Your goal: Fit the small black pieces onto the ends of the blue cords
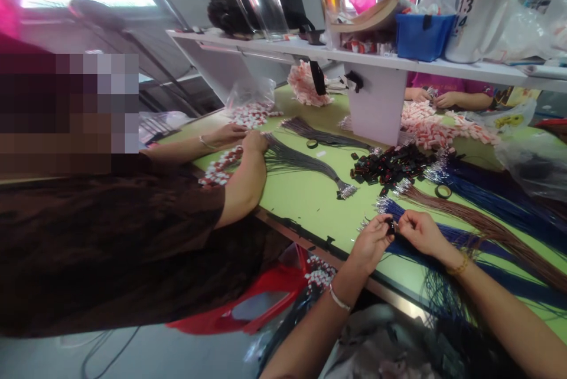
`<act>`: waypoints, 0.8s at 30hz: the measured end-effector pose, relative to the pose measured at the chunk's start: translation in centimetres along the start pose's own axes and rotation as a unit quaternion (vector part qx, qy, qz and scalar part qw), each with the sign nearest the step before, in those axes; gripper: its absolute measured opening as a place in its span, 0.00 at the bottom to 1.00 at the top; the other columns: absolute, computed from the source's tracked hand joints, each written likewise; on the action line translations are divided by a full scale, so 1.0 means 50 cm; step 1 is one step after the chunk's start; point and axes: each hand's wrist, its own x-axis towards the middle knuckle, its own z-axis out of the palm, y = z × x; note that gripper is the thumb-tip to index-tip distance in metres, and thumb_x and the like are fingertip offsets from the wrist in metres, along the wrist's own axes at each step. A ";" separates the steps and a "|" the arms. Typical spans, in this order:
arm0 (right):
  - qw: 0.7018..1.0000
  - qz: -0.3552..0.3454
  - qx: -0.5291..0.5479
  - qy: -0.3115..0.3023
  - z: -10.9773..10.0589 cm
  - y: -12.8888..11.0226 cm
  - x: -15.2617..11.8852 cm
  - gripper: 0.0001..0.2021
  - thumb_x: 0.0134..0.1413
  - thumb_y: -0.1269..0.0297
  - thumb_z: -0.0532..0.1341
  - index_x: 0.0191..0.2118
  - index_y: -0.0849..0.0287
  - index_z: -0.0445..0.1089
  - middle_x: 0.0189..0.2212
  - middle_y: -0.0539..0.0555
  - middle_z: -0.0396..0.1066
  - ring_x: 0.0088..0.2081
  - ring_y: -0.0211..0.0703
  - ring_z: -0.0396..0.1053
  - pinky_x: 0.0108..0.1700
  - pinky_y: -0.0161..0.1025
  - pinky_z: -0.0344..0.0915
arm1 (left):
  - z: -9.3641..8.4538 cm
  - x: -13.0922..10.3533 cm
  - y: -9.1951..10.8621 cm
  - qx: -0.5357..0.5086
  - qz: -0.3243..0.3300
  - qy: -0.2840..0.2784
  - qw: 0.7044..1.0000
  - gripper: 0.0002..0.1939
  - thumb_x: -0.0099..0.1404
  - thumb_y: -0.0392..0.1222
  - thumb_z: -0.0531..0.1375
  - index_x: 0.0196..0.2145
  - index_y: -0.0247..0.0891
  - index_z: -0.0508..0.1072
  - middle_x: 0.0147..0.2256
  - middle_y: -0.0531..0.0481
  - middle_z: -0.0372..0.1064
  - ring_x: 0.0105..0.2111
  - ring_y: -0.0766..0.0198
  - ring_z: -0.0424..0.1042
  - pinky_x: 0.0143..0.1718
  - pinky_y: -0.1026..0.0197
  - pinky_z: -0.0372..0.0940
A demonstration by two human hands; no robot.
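Observation:
Near the table's front edge, my left hand [373, 241] is closed in a pinch on a small black connector housing [390, 226]. My right hand [423, 232] is closed too, its fingertips at the housing's right side on what looks like a wire end, mostly hidden by the fingers. Blue wires [460, 237] with metal tips lie beneath and beyond both hands. Just behind them is a heap of black connector housings [390, 165]. A bundle of brown wires [478, 213] stretches to the right, beside a roll of black tape [443, 191].
At left, a co-worker's hands [248, 137] are at grey wires [305, 157] and red-and-white pieces [221, 166]. Across the table, another person's hands [434, 97] are over pale pink pieces [443, 125]. A shelf [301, 48] with a blue bin [423, 35] overhangs the green tabletop [305, 196].

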 end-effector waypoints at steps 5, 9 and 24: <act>0.999 0.010 -0.048 0.014 0.003 0.000 -0.016 0.08 0.49 0.67 0.55 0.22 0.59 0.62 0.18 0.46 0.61 0.20 0.32 0.55 0.25 0.31 0.51 | 0.000 0.004 -0.008 -0.001 -0.012 -0.015 1.000 0.16 0.51 0.34 0.67 0.39 0.34 0.72 0.34 0.49 0.68 0.32 0.69 0.67 0.35 0.66 0.62; 0.998 0.022 -0.062 0.015 0.003 -0.003 -0.019 0.08 0.48 0.67 0.55 0.21 0.59 0.61 0.17 0.46 0.61 0.20 0.32 0.55 0.24 0.31 0.50 | -0.001 0.005 -0.009 0.004 -0.013 -0.020 1.000 0.15 0.52 0.34 0.66 0.39 0.34 0.72 0.34 0.48 0.69 0.32 0.69 0.68 0.36 0.65 0.62; 0.999 0.029 -0.038 0.012 0.013 0.005 -0.016 0.08 0.47 0.67 0.55 0.20 0.58 0.59 0.16 0.45 0.58 0.20 0.32 0.53 0.23 0.31 0.49 | 0.003 0.000 -0.010 0.033 -0.003 0.007 0.999 0.17 0.48 0.37 0.69 0.37 0.35 0.72 0.32 0.51 0.68 0.31 0.70 0.67 0.36 0.65 0.62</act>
